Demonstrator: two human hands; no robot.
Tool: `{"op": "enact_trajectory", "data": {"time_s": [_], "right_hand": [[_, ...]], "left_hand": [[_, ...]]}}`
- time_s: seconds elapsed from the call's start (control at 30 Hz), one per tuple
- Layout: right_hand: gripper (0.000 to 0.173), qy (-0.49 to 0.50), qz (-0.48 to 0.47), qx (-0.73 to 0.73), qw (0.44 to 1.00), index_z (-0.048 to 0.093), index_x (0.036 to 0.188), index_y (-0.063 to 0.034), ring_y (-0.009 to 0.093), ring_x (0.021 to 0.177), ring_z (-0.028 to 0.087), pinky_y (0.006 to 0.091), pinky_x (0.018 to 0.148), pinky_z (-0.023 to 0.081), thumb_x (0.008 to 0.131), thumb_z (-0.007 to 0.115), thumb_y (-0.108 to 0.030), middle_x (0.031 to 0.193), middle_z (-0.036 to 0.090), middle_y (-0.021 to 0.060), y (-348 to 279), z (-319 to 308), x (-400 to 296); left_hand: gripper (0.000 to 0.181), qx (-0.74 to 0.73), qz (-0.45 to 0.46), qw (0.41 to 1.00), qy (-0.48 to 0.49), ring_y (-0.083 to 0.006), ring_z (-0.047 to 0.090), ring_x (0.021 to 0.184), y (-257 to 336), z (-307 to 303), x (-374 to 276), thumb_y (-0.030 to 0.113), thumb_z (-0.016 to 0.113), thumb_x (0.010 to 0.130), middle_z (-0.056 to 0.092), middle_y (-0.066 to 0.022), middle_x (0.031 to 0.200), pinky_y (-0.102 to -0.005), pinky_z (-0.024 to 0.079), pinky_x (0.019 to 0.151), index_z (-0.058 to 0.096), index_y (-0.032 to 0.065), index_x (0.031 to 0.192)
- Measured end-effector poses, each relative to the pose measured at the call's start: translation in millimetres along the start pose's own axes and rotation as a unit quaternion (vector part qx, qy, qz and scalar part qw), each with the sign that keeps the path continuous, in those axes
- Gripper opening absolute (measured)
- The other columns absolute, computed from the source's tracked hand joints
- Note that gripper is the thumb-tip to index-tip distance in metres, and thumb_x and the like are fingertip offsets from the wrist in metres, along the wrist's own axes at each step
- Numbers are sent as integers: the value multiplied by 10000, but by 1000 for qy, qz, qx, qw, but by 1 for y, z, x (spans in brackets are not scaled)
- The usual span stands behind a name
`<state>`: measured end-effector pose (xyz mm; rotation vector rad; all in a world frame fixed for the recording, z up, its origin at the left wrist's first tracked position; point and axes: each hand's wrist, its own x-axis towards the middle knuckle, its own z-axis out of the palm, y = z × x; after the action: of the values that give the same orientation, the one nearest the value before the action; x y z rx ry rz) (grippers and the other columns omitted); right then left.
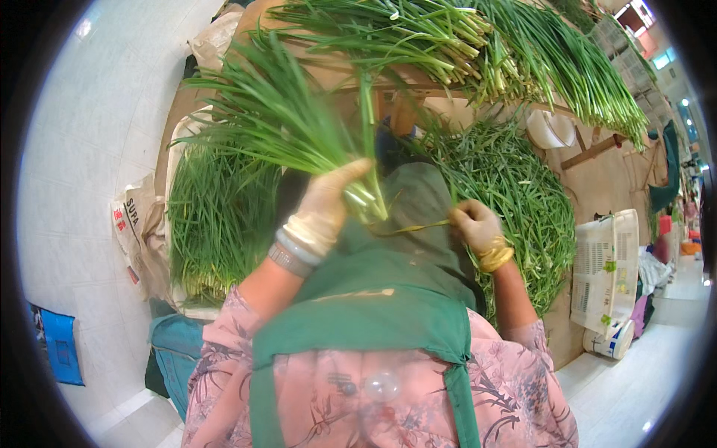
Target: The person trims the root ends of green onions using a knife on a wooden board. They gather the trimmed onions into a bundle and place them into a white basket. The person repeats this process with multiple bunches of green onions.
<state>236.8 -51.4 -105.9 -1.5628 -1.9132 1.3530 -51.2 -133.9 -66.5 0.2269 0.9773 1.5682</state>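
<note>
My gloved left hand (330,201) is shut on a bunch of long green leafy vegetables, probably Chinese chives (297,129), held above the lap. Its pale stem ends point down to the right, and its blurred leaves fan out up and to the left. To the right, my gloved right hand (479,227) pinches one end of a thin yellowish strip (420,228). That strip runs leftward to just below the stem ends; whether it touches them I cannot tell. A green apron (369,280) covers the lap under both hands.
Left of me a pale basket (173,140) holds more of the greens. A large heap of loose leaves (515,185) lies at the right. Bunches of greens (459,45) cover the wooden table (322,73) ahead. A white plastic crate (602,269) stands at the far right.
</note>
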Motion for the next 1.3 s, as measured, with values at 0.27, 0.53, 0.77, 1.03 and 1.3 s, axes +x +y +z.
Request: {"op": "enact_trajectory", "data": {"time_s": [0.27, 0.53, 0.77, 1.03, 1.3], "right_hand": [[275, 54, -293, -155, 942, 664, 1002, -60, 346, 884, 672, 442, 759, 539, 912, 658, -320, 963, 690, 166, -122, 41, -21], [215, -18, -260, -11, 965, 679, 949, -13, 401, 775, 647, 445, 690, 507, 908, 628, -218, 835, 661, 229, -119, 65, 0], [148, 88, -240, 55, 965, 637, 876, -16, 379, 688, 614, 426, 639, 494, 896, 619, -161, 764, 623, 224, -98, 83, -6], [329, 77, 97, -486, 865, 700, 871, -54, 383, 886, 695, 462, 762, 551, 886, 630, -375, 946, 721, 189, -26, -27, 47], [415, -207, -30, 364, 908, 674, 1040, -26, 130, 738, 613, 280, 659, 503, 990, 575, -427, 855, 644, 0, -161, 71, 111]], "left_hand": [[109, 74, 18, 997, -4, -178, 671, 736, -4, 17, -5, 39, 722, 874, 691, -71, 863, -313, 559, 660, 677, 9, 969], [194, 47, -28, 996, -69, -194, 677, 836, 4, 2, -14, 16, 708, 880, 686, -94, 960, -318, 568, 753, 635, -2, 1059], [198, 48, -16, 997, -62, -200, 680, 855, 0, 8, -13, -16, 704, 866, 689, -85, 949, -314, 563, 766, 644, -8, 1055], [496, -42, -37, 988, -146, -228, 681, 968, 18, 0, -23, 34, 632, 906, 665, -55, 990, -451, 564, 915, 478, 26, 1377], [627, -101, -93, 975, -175, -135, 541, 752, 35, -18, -39, 32, 619, 861, 553, -43, 1060, -327, 500, 715, 383, 13, 1442]]}}
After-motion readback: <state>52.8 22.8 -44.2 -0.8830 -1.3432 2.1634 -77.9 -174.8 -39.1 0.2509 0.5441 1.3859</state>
